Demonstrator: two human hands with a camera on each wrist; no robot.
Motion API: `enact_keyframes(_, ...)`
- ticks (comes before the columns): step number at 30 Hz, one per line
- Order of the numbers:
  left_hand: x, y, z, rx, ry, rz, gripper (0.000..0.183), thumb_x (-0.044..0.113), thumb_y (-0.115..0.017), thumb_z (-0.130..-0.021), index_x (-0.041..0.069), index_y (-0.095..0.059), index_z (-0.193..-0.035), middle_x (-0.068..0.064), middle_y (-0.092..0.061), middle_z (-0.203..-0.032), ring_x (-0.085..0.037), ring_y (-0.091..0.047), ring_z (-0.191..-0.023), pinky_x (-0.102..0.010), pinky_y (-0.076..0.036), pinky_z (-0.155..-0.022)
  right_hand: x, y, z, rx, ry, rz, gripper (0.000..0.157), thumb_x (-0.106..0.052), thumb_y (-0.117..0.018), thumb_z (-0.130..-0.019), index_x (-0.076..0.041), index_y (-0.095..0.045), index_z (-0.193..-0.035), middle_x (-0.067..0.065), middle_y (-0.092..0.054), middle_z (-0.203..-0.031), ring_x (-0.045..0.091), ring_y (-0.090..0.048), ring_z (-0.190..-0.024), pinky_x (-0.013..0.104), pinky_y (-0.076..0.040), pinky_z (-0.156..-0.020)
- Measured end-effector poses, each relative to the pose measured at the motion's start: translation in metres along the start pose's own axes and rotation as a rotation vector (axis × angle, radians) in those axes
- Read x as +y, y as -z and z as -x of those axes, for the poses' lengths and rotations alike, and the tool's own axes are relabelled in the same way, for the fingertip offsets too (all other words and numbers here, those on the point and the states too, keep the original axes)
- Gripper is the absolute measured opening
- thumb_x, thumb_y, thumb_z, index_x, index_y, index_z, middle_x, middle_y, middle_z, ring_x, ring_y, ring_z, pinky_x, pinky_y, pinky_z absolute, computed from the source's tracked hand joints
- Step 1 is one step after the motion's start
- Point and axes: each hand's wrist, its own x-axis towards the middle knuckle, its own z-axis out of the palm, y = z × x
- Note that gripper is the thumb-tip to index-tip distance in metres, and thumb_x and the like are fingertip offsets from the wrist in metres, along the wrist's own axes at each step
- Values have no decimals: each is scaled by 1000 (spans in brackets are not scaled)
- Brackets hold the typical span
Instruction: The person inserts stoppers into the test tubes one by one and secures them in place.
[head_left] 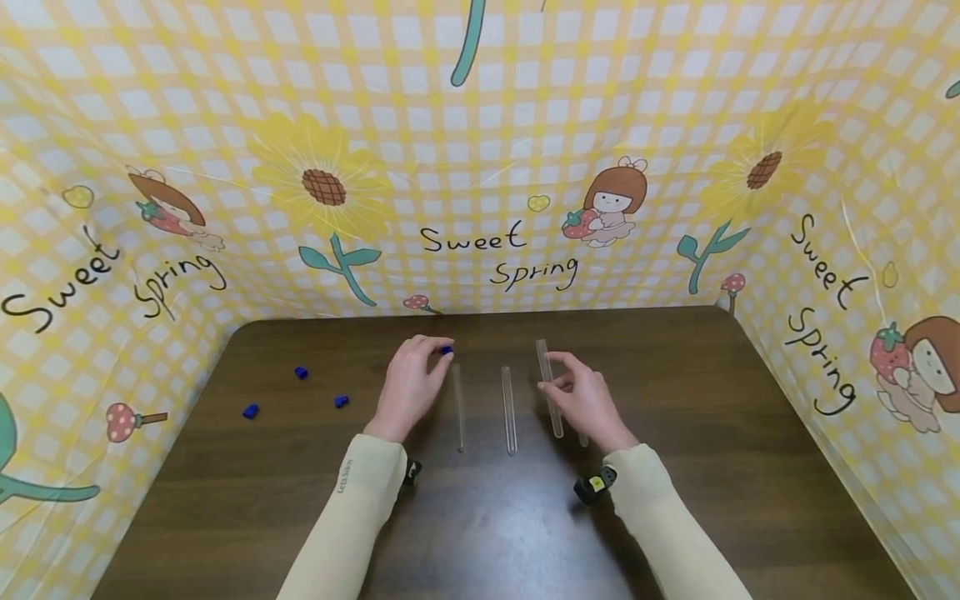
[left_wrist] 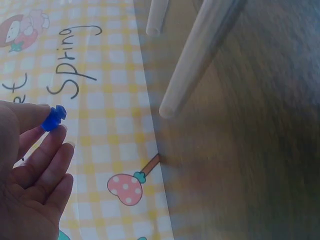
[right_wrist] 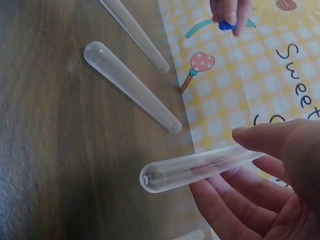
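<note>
Between thumb and fingertips my left hand (head_left: 408,379) pinches a small blue stopper (left_wrist: 54,118), held above the table. My right hand (head_left: 588,400) grips a clear test tube (right_wrist: 200,165) between thumb and fingers, its rounded end pointing toward me. Two more clear tubes lie on the table between the hands: one test tube (head_left: 460,412) near the left hand and another test tube (head_left: 509,412) in the middle. Partly hidden under the right hand is a further tube (head_left: 583,440). The stopper and the gripped tube are well apart.
Three blue stoppers lie on the left of the dark wooden table (head_left: 480,533): a far stopper (head_left: 301,372), a near stopper (head_left: 251,411) and a right-hand stopper (head_left: 341,401). A yellow checked cloth (head_left: 465,167) rises behind the table and along both sides.
</note>
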Motion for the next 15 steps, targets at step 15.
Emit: enact_keyframes(15, 19, -11, -6, 51, -38, 65, 26, 14, -71, -98, 5, -71, -122, -7, -67, -112, -24, -60, -105, -40, -52, -91, -7, -14, 1, -27, 30, -3, 50, -15, -77, -94, -19, -58, -140, -1, -70, -83, 15, -62, -62, 34, -50, -54)
